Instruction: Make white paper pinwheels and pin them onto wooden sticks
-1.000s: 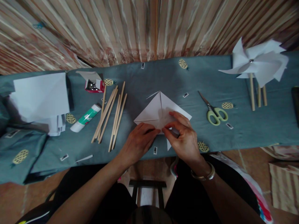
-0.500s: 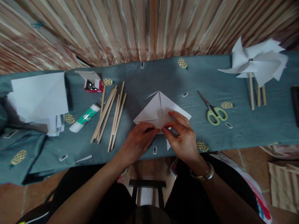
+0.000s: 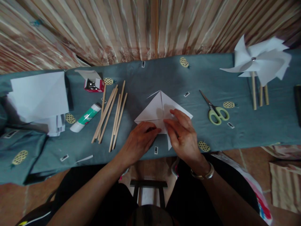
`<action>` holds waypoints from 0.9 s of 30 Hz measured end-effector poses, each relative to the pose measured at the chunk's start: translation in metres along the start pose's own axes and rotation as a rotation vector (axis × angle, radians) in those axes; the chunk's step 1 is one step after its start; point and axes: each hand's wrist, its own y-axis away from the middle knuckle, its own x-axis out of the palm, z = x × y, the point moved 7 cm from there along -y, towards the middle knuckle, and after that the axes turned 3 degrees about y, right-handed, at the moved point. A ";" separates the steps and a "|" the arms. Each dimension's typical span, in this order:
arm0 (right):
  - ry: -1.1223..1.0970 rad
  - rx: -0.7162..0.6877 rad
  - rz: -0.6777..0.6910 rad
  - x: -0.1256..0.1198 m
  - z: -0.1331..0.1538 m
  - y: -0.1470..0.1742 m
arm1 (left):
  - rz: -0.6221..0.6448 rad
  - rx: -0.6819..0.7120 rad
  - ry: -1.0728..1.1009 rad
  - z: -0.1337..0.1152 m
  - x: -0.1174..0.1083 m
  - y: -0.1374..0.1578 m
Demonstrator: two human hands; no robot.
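A white sheet of paper (image 3: 151,109) lies in front of me, with slits or creases running in from its corners toward the middle. My left hand (image 3: 141,138) grips its near left edge, fingers curled and thumb lying on the paper. Over the near right part, my right hand (image 3: 183,135) has thumb and fingertips pinched together close to the sheet's centre, apparently on a paper corner; the exact hold is partly hidden. A narrow paper offcut (image 3: 169,142) pokes out below the sheet, beside my right hand.
Green-handled scissors (image 3: 215,114) lie to the right, with paper pinwheels (image 3: 263,61) on sticks beyond. On the left are several wooden sticks (image 3: 108,114), a glue stick (image 3: 86,118), a small open box (image 3: 94,84) of metal pieces and stacked paper (image 3: 39,95). A cloth (image 3: 145,78) covers the table.
My right hand's thumb and fingertips have moved from the sheet's near edge up toward its centre. My left hand stays on the near left edge.
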 end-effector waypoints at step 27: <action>0.008 -0.043 0.047 -0.006 -0.008 -0.007 | -0.033 0.014 -0.049 0.001 0.006 0.003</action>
